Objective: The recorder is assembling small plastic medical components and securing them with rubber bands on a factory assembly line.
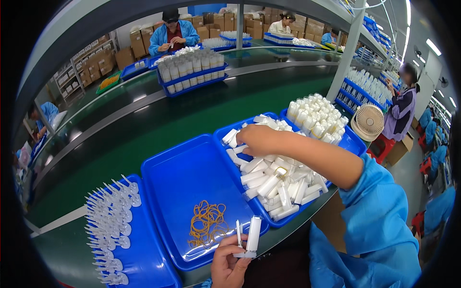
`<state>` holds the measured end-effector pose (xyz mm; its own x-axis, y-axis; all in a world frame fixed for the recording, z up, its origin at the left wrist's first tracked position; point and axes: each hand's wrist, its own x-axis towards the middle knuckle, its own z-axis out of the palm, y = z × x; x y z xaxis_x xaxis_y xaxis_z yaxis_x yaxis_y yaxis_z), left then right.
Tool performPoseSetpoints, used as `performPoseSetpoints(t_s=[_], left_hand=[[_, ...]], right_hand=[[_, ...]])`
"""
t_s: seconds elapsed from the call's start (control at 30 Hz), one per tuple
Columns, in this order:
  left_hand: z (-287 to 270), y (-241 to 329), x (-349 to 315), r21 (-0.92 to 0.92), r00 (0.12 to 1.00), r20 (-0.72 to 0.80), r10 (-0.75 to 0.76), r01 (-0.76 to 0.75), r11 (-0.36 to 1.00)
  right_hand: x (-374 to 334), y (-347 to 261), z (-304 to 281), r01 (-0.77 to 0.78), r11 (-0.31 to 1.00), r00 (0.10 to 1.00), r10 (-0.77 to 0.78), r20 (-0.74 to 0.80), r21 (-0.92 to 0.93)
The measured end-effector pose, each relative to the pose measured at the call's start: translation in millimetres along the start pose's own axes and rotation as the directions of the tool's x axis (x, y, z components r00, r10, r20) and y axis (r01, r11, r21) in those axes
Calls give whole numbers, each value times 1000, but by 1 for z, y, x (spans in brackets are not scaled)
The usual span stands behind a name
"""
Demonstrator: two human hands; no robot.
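Observation:
Near the front edge, my left hand (229, 269) is closed around a white plastic piece (253, 235). It has a flat base, a thin upright post and a taller rectangular block, side by side. My right hand (261, 139) reaches into a blue tray (225, 130) heaped with white rectangular plastic pieces (269, 185). Its fingers bend down among the pieces at the far left of the heap, and the fingertips are hidden. Between the hands' trays, a second blue tray (180, 168) holds a tangle of tan rubber bands (207, 223) close to my left hand.
At the left, a blue tray (149, 254) carries rows of clear stemmed bases (113, 230). White capped pieces (317, 115) stand packed at right, beside a beige fan (369, 121). Across the green conveyor (158, 122), a stacked blue tray (192, 79) and a co-worker (173, 36) show.

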<state>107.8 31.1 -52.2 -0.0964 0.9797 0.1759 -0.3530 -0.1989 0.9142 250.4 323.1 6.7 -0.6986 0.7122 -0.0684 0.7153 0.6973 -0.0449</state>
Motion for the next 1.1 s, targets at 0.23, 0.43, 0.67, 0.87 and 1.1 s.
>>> performPoseSetpoints(t_s=[0.23, 0.43, 0.67, 0.87, 1.1], left_hand=[[-1, 7, -5, -95, 988, -107, -111, 101, 990], [1, 11, -7, -4, 990, -133, -42, 42, 999], [4, 17, 1, 266, 977, -18, 213, -200, 943], [9, 21, 3, 382, 972, 43, 230, -229, 895], [9, 24, 6, 416, 970, 84, 227, -241, 877]], right_hand=[[33, 1, 16, 107, 954, 981, -55, 184, -282], [-9, 8, 3, 334, 934, 877, -357, -322, -125], [-86, -49, -13, 351, 458, 922, -321, -216, 817], [-110, -67, -3, -130, -194, 955, -288, 70, 972], [-107, -68, -5, 97, 101, 943, -329, -59, 990]])
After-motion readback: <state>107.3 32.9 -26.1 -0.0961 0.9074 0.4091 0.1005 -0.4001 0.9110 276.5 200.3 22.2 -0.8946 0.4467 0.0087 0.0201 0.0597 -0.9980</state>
